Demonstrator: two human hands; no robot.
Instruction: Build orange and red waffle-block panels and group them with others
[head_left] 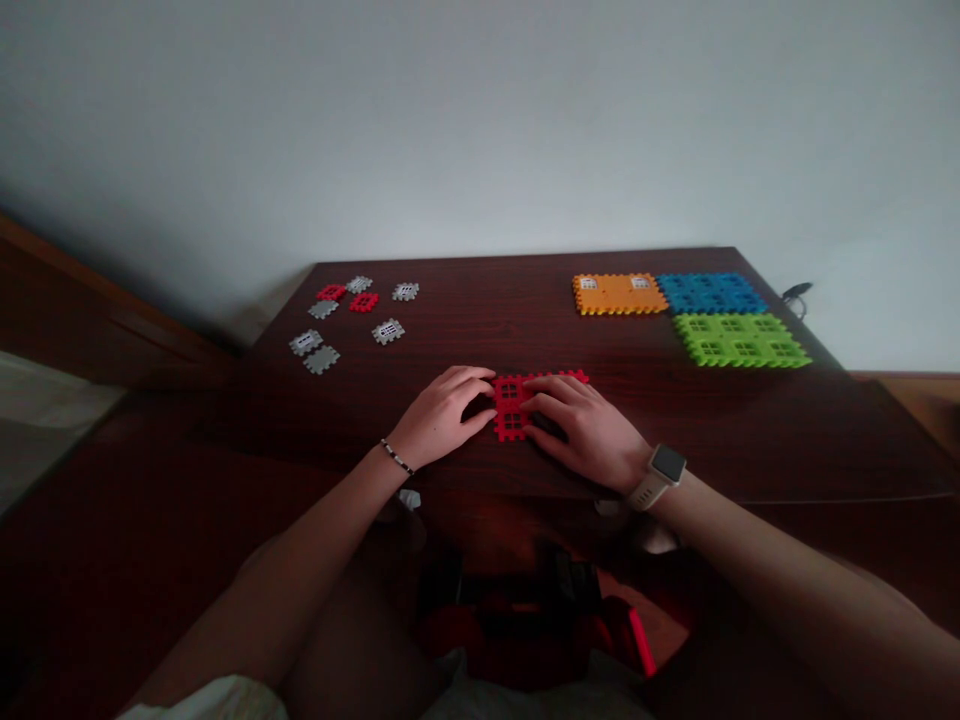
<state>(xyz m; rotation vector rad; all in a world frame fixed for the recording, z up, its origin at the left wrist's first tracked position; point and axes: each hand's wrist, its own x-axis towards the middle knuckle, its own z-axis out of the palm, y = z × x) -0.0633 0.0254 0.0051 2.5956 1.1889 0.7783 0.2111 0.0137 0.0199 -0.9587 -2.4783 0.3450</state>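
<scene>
hands sit close together near the middle of the dark reddish wood surface (510,320), the left hand (439,418) with a beaded bracelet (397,457) at its wrist and the right hand (589,432) with a pale smartwatch (667,465). both are curled, pressing in from either side on a cluster of red interlocking waffle tiles (510,405), so they look to be gripping it, though the dim light hides how firmly. the cluster lies flat toward the near edge, partly covered by the right hand's fingers.

at far right, three built panels look finished: an orange panel (619,294), a blue panel (709,293) touching its right side, and a green panel (739,340) just nearer, against the blue. at far left, loose grey tiles (305,342) and two loose red tiles (331,292) lie apart, unjoined.

a black cable (796,296) trails near the far right corner of the surface. behind rises a plain pale wall (480,120), with a brown wooden ledge (90,310) off to the left.
</scene>
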